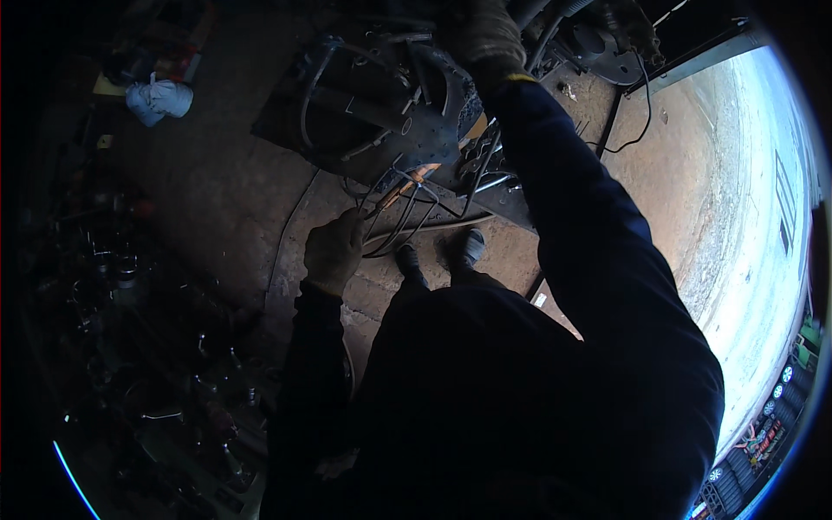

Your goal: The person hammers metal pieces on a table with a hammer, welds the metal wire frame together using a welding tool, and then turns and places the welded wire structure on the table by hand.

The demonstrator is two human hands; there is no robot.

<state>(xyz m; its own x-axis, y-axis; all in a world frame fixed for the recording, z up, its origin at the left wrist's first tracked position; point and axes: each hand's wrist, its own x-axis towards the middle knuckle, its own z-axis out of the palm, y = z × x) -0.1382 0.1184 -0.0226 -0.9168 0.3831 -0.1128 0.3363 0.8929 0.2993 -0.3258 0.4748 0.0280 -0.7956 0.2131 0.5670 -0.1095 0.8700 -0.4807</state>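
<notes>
Room: a dim workshop is shown, lit from the right by a bright opening (pixel 771 191).
Floor: a brown, stained surface (pixel 217 182) is crossed by a thin dark cable (pixel 290 221); paler ground is seen toward the opening.
Work surface: a dark, flat plate (pixel 282 126) is set ahead of the body, its near edge above the shoes (pixel 472 246).
On the plate: a straight, hollow tube (pixel 368 113) is laid with its open end turned right; a curved hose or rod (pixel 306 100) is bent around its left side.
Upper right: dark, rounded machine parts (pixel 598 48) are grouped near a looped black cable (pixel 646 117).
Left side: a pale blue, crumpled bundle (pixel 160 100) is seen; below it, shiny metal parts (pixel 165 416) are scattered in deep shadow.
Orange tool: a slim, worn, orange piece (pixel 422 172) is located at the plate's near edge, slanted down toward the left hand; its lower end is reached by the fingertips.
Bent rods: thin, dark, curved lengths (pixel 407 230) are hung below the orange tool.
Left hand: the gloved hand (pixel 334 250) is partly curled at the orange tool; whether it is clamped on it cannot be told.
Right hand: the gloved hand (pixel 490 39) is extended over the plate's far right side; its fingers are lost in shadow, so its grip cannot be told.
Sleeves: dark cloth (pixel 572 173) is worn on both arms.
</notes>
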